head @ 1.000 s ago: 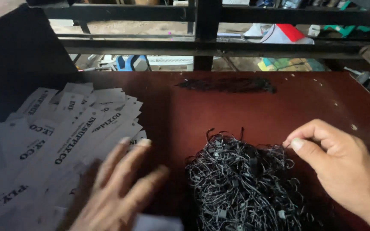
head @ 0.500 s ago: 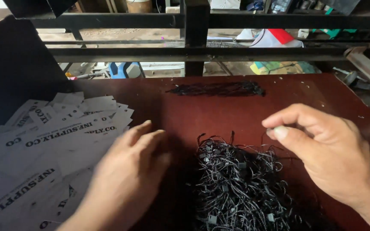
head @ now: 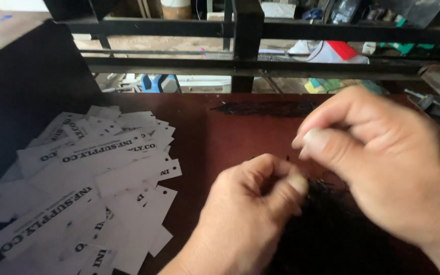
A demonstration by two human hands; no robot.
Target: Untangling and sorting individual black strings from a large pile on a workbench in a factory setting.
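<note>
My left hand (head: 248, 219) is curled, thumb against fingers, pinching at the upper edge of a heap of black string loops (head: 332, 234) on the dark red table (head: 220, 132). My right hand (head: 383, 168) hovers close above and to the right. Its thumb is pressed to its forefinger just over the left hand's thumb. A thin black strand end (head: 287, 158) shows between the two hands. Most of the heap is hidden under both hands.
White paper hang tags (head: 92, 178) with punched holes and black print lie spread over the table's left side. A second flat bundle of black strings (head: 266, 108) lies at the far edge. A black metal frame (head: 245, 46) runs behind the table, and a dark panel (head: 21, 107) stands at the left.
My left hand left the tags, moved right and closed at the string heap. My right hand came in from the right to meet it. The view moved closer.
</note>
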